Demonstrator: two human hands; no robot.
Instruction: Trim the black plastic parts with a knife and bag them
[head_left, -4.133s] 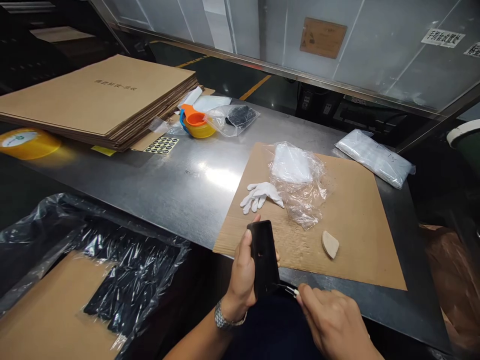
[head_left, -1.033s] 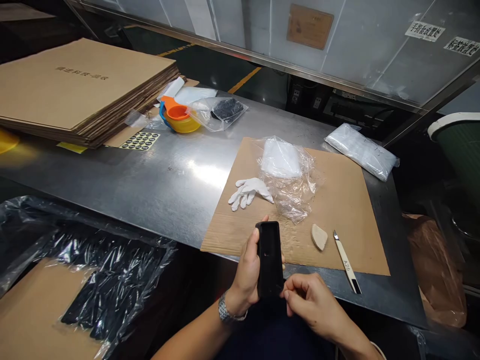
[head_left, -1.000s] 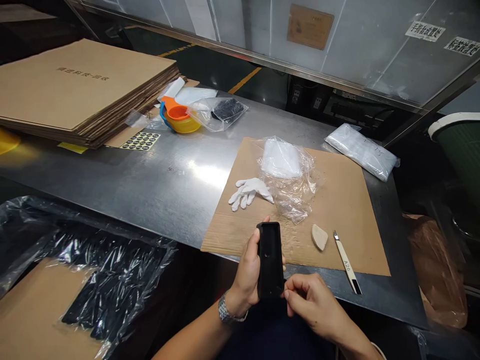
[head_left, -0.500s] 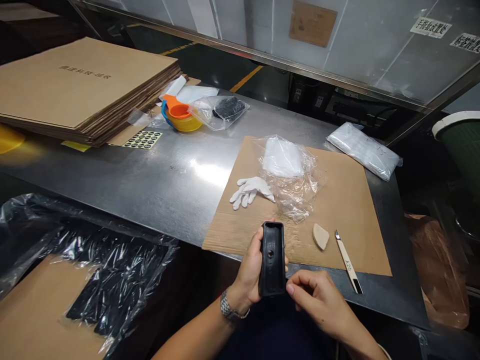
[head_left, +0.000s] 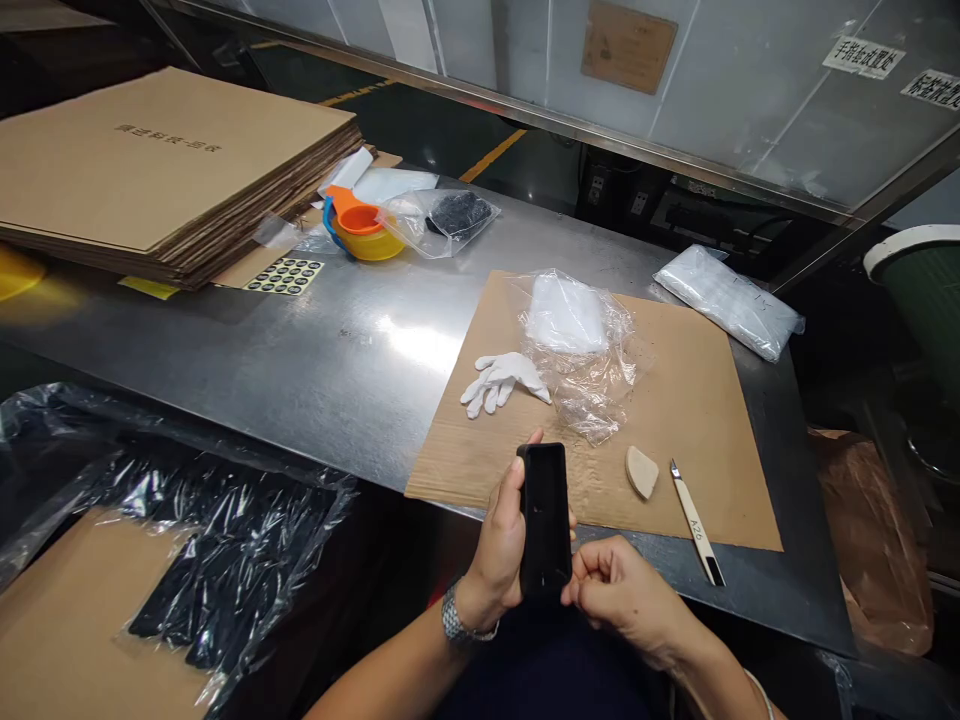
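Note:
A black rectangular, hollow plastic case (head_left: pixel 546 520) is held near the table's front edge. My left hand (head_left: pixel 491 560) is wrapped around its left side and back, with the fingertips showing at its right edge. The case's open face is turned towards me, and its inside is dark. My right hand (head_left: pixel 626 600) is closed in a pinch at the case's lower right corner. Whatever is between those fingers is hidden. To the right lie a wedge-shaped beige block (head_left: pixel 641 473) and a white-handled knife (head_left: pixel 697 525) marked A26.
On the cardboard sheet (head_left: pixel 697 400) are a white glove (head_left: pixel 504 382) and a clear bag (head_left: pixel 566 315) with white content. Coloured tape rolls (head_left: pixel 367 235) and stacked cardboard (head_left: pixel 172 170) stand left. A plastic-lined box (head_left: pixel 247 560) of black wrapped items is at lower left.
The case has turned slightly in my left hand, so its inner hole no longer shows clearly. My right hand has shifted a little left, against the case's lower corner.

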